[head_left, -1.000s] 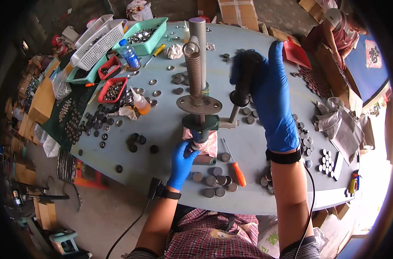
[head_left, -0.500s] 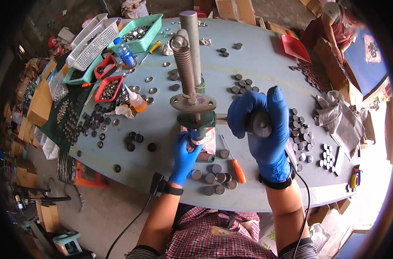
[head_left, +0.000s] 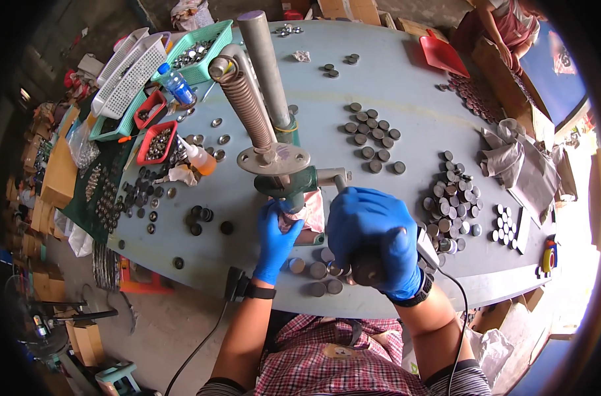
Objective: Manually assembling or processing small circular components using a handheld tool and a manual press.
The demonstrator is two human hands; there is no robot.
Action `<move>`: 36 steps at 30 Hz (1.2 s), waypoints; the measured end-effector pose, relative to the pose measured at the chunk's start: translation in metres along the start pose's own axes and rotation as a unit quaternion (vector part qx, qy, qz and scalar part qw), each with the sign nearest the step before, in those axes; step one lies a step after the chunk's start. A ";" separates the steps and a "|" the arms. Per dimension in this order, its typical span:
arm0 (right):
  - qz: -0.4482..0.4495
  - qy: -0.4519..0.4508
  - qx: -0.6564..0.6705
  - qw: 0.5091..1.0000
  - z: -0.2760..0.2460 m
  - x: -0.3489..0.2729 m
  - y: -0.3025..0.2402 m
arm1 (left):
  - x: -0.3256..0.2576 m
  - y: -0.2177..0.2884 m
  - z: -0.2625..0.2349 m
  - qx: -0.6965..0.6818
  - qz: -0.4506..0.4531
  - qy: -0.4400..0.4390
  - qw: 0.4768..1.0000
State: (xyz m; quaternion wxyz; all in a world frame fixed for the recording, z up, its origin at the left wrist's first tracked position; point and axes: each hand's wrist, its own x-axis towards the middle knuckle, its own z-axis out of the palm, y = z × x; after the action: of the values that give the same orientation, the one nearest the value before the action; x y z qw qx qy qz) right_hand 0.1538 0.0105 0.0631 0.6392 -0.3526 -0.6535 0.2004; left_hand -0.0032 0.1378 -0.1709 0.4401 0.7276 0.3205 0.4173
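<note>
Under one press [head_left: 281, 165], two gloved hands, left hand [head_left: 277, 234], right hand [head_left: 373, 241].

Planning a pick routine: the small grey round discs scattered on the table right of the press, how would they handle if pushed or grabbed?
The discs look metallic, so probably stiff and heavy for their size. They lie flat on the table, so a push would likely slide them, not roll them. Low, smooth edges may make pinching slippery; some near the right edge stand stacked and could topple.
</note>
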 end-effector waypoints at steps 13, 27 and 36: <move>0.154 0.139 0.081 0.975 -0.030 0.053 0.026 | -0.040 0.065 -0.018 0.186 0.010 0.010 0.982; 0.459 0.148 0.323 0.814 -0.001 -0.158 0.009 | -0.065 0.201 0.011 0.171 0.130 -0.171 0.962; 0.369 0.192 0.151 0.897 -0.020 -0.174 -0.008 | -0.060 0.216 0.024 0.196 0.153 -0.172 0.953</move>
State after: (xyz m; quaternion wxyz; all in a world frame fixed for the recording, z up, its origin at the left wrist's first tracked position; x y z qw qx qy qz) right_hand 0.1604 -0.1236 -0.0500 0.6784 -0.4991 -0.3028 0.4461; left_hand 0.0130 -0.0092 -0.0002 0.2683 0.9006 0.1999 0.2774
